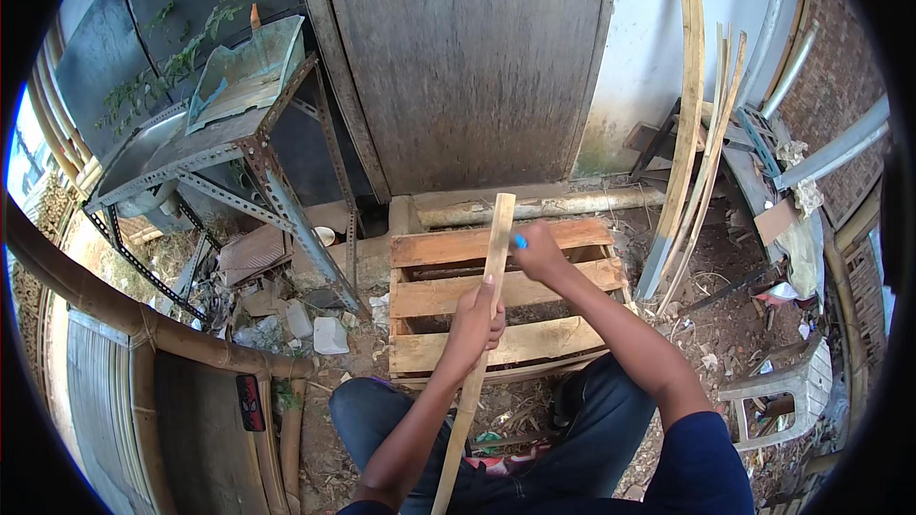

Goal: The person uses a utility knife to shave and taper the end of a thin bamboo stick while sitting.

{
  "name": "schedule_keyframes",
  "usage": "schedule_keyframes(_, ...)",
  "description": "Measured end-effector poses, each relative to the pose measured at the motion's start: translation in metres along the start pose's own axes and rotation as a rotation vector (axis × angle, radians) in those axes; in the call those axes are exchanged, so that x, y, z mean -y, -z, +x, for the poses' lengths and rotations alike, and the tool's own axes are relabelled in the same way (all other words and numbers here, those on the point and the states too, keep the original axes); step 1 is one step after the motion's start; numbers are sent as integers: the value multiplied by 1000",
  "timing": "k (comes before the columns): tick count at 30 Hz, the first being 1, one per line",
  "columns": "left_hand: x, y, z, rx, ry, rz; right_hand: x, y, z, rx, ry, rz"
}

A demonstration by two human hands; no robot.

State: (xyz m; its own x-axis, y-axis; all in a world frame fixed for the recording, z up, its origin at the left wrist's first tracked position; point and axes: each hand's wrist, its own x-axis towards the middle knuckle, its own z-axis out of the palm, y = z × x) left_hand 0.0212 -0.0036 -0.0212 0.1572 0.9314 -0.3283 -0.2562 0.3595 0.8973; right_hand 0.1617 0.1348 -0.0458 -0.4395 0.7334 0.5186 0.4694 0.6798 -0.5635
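Note:
A long, pale strip of bamboo or wood [472,377] slants up from my lap, its top end over the wooden pallet-like crate [458,298]. My left hand [473,324] is wrapped round it at about mid-length. Just right of its upper end is my right hand [542,254], closed on a small blue thing [519,241]. Only a bit of that blue thing shows, so I cannot make out its kind or whether it touches the strip. The crate's slats lie between my bent knees and the door.
A metal-framed stand [253,138] with a basin is at the left. Long wooden strips [689,133] lean against the wall on the right, near a broken white plastic chair [787,396]. A bamboo bench [143,410] stands at lower left. Debris, including a white block [331,335], litters the ground.

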Motion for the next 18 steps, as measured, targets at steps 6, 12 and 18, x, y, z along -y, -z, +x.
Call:
schedule_keyframes(6,30,-81,-34,538,305,-134,-68,34,15,-233,-382,-80)
schedule_keyframes(12,-14,3,-3,182,79,-221,-46,29,2,-127,-471,376)
schedule_keyframes(18,-31,17,-9,172,-6,-270,23,28,-4,138,-30,207)
